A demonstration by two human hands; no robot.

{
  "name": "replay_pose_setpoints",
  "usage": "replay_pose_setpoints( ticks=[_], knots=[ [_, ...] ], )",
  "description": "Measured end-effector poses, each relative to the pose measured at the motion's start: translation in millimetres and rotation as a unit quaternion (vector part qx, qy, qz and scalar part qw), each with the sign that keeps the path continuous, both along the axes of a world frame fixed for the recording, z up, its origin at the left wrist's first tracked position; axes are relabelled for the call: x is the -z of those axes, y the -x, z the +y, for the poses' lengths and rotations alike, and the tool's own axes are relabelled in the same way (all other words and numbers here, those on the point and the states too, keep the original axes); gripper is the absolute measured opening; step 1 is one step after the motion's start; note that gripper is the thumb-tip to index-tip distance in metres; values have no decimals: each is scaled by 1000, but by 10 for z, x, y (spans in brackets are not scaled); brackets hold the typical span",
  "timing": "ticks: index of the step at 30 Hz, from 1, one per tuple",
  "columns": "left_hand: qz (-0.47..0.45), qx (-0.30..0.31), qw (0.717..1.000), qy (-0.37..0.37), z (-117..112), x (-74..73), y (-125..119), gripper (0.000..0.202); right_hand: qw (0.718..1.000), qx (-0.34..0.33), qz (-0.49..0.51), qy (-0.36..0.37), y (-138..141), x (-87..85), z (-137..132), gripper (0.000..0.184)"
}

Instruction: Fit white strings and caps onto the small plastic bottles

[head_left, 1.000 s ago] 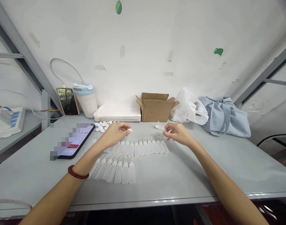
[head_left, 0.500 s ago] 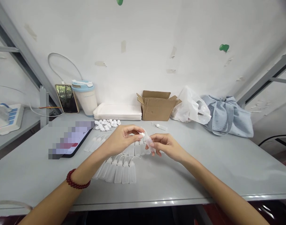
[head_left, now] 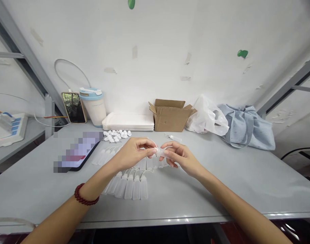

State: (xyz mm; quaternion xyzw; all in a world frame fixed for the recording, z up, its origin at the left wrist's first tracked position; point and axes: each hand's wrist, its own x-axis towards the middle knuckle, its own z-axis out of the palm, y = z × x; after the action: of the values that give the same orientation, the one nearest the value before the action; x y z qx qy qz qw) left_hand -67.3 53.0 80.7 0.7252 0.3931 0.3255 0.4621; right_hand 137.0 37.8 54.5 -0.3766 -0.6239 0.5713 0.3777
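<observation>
Both hands met above the table (head_left: 221, 189), closed on one small clear bottle (head_left: 160, 153). Left hand (head_left: 134, 153) pinched one end between thumb and forefinger; right hand (head_left: 181, 158) gripped the body, fingers curled round it. The bottle was held clear of the surface, its long axis running roughly from hand to hand and near level. We took the neck end to point at the left fingertips, but fingers hid most of it.

Directly under the grip and nearer us lay two rows of like bottles (head_left: 131, 183), side by side, necks pointing away from us; the left forearm crossed over part of them. Beyond the grip, to its left, sat a pile of white caps (head_left: 116, 135). Just beyond it, to the right, one loose bottle (head_left: 173, 137) lay flat. Further back stood a cardboard box (head_left: 170, 117) and stacked white trays (head_left: 128, 122). Well left of the grip lay a phone (head_left: 78, 152).
</observation>
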Motion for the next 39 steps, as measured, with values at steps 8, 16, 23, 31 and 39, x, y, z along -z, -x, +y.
replay_pose_setpoints(
  ticks=[8, 16, 23, 31, 39],
  knots=[
    [4, 10, 1000, -24, -13, 41, -23, 14, 1000, 1, 10, 0, 11, 32, 5, 26],
    [-20, -12, 1000, -14, -15, 52, -28, 15, 1000, 6, 18, 5, 20, 44, 17, 26],
    [56, 21, 997, 46, -32, 20, -3, 24, 1000, 12, 3, -20, 27, 24, -22, 24],
    [66, -12, 985, -161, -84, 93, -64, 14, 1000, 15, -3, 17, 23, 27, -11, 25],
    [117, 8, 985, -126, -112, 32, -65, 30, 1000, 9, -2, 23, 34, 8, -36, 27]
  ],
)
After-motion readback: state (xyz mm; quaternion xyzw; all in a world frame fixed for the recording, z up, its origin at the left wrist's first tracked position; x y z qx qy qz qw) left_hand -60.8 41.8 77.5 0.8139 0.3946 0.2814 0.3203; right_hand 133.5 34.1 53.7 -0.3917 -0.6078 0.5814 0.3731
